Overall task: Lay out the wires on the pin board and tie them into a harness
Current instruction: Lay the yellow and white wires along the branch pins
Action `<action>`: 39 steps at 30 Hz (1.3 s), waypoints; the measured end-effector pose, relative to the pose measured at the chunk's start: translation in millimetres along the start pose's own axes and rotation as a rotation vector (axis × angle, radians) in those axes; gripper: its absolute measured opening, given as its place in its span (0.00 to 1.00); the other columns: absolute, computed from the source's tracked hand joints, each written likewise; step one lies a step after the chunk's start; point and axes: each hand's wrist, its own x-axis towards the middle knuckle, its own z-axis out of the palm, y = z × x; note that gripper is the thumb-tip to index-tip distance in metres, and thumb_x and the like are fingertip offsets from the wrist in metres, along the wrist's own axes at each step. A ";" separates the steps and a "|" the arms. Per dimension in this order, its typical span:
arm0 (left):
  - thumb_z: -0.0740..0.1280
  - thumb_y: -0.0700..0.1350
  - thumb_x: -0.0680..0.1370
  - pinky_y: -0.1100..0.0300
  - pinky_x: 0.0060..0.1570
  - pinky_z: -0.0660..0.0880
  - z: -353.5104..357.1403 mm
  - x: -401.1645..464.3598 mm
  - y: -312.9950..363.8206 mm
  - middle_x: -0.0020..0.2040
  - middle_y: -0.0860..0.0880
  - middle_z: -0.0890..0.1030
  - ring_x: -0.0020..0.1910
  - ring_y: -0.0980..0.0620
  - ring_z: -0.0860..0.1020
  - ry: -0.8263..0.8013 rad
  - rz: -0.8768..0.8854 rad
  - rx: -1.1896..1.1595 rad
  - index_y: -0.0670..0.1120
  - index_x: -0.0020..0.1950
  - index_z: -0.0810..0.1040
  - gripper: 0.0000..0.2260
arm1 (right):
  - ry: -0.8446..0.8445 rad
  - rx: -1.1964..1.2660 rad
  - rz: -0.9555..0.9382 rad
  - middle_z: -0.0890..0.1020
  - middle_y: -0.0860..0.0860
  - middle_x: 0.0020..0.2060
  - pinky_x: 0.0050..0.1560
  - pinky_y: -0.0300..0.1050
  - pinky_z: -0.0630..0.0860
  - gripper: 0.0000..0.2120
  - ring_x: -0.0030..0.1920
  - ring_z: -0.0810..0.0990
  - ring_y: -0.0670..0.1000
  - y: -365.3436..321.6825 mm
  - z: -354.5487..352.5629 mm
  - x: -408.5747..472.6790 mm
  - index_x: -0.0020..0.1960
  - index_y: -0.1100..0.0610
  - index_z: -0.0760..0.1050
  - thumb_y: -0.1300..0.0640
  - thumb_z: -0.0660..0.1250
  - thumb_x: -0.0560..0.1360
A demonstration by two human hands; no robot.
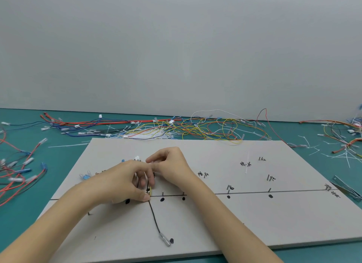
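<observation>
A grey pin board (244, 219) with a drawn line, black dots and short pins lies on the teal table. My left hand (125, 182) pinches a small bundle of wires (149, 191), yellow and black among them, at the board's left centre. My right hand (172, 166) sits just behind it, fingers curled, pinching something thin and pale near the same bundle; what it is I cannot tell. A black wire (154, 217) runs down from the bundle to a clear terminal (165, 239). Blue and white connectors (137, 158) peek out behind my hands.
Heaps of loose red, blue, yellow and white wires (195, 127) lie along the wall behind the board, with more wires (17, 174) at the left. White cable ties (337, 155) are scattered at the right. A metal tool (346, 188) rests at the board's right edge.
</observation>
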 end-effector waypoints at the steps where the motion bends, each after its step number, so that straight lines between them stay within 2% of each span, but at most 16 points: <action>1: 0.79 0.44 0.68 0.59 0.37 0.72 -0.4 -0.2 0.8 0.35 0.57 0.78 0.32 0.57 0.72 -0.012 0.004 0.002 0.57 0.41 0.82 0.10 | 0.000 0.022 0.038 0.82 0.55 0.36 0.47 0.46 0.79 0.06 0.38 0.78 0.50 -1.3 -0.7 0.5 0.41 0.58 0.83 0.68 0.73 0.68; 3: 0.78 0.46 0.68 0.59 0.37 0.72 -1.6 -1.2 1.8 0.33 0.58 0.78 0.31 0.58 0.73 -0.025 0.000 0.000 0.59 0.40 0.84 0.08 | 0.008 0.023 0.085 0.82 0.54 0.36 0.48 0.46 0.79 0.05 0.38 0.79 0.50 -3.4 -0.6 1.8 0.40 0.57 0.83 0.66 0.74 0.68; 6: 0.78 0.48 0.68 0.61 0.36 0.72 -2.6 -2.1 3.0 0.33 0.55 0.80 0.31 0.59 0.74 -0.026 0.011 0.002 0.59 0.39 0.85 0.06 | 0.008 -0.030 0.103 0.82 0.53 0.35 0.42 0.40 0.76 0.04 0.36 0.77 0.48 -5.0 1.3 2.8 0.42 0.59 0.85 0.64 0.75 0.68; 8: 0.78 0.49 0.68 0.63 0.34 0.71 -2.8 -2.2 3.5 0.33 0.54 0.81 0.30 0.59 0.73 -0.023 0.017 -0.003 0.59 0.39 0.85 0.05 | 0.007 -0.035 0.105 0.83 0.53 0.37 0.42 0.39 0.75 0.04 0.37 0.78 0.47 -4.5 1.7 3.0 0.42 0.59 0.84 0.64 0.75 0.68; 14: 0.77 0.48 0.69 0.66 0.35 0.71 -2.9 -2.5 3.5 0.34 0.56 0.81 0.31 0.61 0.75 -0.059 0.015 -0.023 0.59 0.40 0.85 0.05 | -0.002 -0.041 0.095 0.84 0.55 0.40 0.45 0.42 0.76 0.03 0.39 0.78 0.49 -3.1 1.1 3.5 0.42 0.57 0.84 0.64 0.75 0.69; 19: 0.77 0.43 0.70 0.69 0.37 0.72 -8.3 -6.5 2.9 0.36 0.59 0.81 0.35 0.61 0.76 -0.139 0.002 -0.068 0.58 0.46 0.86 0.10 | -0.014 -0.045 0.078 0.83 0.53 0.37 0.43 0.41 0.76 0.03 0.37 0.77 0.48 -2.5 1.0 1.7 0.43 0.58 0.84 0.63 0.74 0.70; 26: 0.78 0.47 0.68 0.66 0.39 0.75 -4.5 -5.5 2.5 0.38 0.57 0.81 0.37 0.61 0.77 -0.107 0.013 -0.033 0.59 0.43 0.84 0.09 | -0.038 -0.017 0.072 0.81 0.53 0.35 0.42 0.42 0.75 0.05 0.37 0.76 0.49 -4.0 -1.1 0.1 0.44 0.60 0.84 0.65 0.69 0.71; 30: 0.79 0.53 0.66 0.62 0.39 0.75 -2.2 -4.9 1.2 0.37 0.60 0.80 0.37 0.61 0.76 -0.093 -0.002 -0.032 0.61 0.44 0.84 0.10 | -0.044 -0.018 0.069 0.81 0.51 0.37 0.39 0.36 0.72 0.07 0.37 0.76 0.46 -4.6 -1.3 -0.9 0.46 0.59 0.84 0.65 0.69 0.71; 32: 0.78 0.55 0.67 0.63 0.38 0.74 -0.7 -3.6 2.0 0.37 0.59 0.81 0.36 0.61 0.76 -0.083 0.007 -0.056 0.60 0.44 0.84 0.07 | -0.054 -0.006 0.069 0.82 0.52 0.39 0.40 0.36 0.73 0.06 0.39 0.77 0.46 -4.2 -2.0 -0.9 0.47 0.59 0.84 0.65 0.69 0.72; 34: 0.75 0.51 0.72 0.66 0.37 0.72 -0.1 -2.3 3.6 0.39 0.55 0.84 0.35 0.62 0.76 -0.075 0.017 -0.085 0.59 0.44 0.85 0.03 | -0.060 0.055 0.068 0.82 0.52 0.40 0.40 0.34 0.73 0.06 0.40 0.78 0.47 -3.2 -3.3 -1.9 0.47 0.59 0.83 0.66 0.71 0.72; 37: 0.73 0.47 0.74 0.69 0.37 0.71 -0.4 -2.8 4.6 0.39 0.56 0.85 0.35 0.63 0.76 -0.089 0.040 -0.107 0.58 0.44 0.86 0.05 | -0.075 0.182 0.071 0.82 0.49 0.39 0.36 0.27 0.71 0.06 0.37 0.78 0.42 -2.1 -6.5 -4.1 0.48 0.59 0.83 0.66 0.72 0.72; 39: 0.74 0.47 0.73 0.68 0.37 0.71 -1.5 -3.6 4.7 0.40 0.55 0.85 0.35 0.62 0.76 -0.103 0.039 -0.115 0.58 0.45 0.86 0.05 | -0.081 0.237 0.072 0.82 0.49 0.39 0.36 0.26 0.71 0.07 0.34 0.77 0.40 -2.2 -9.0 -4.5 0.49 0.59 0.83 0.65 0.72 0.72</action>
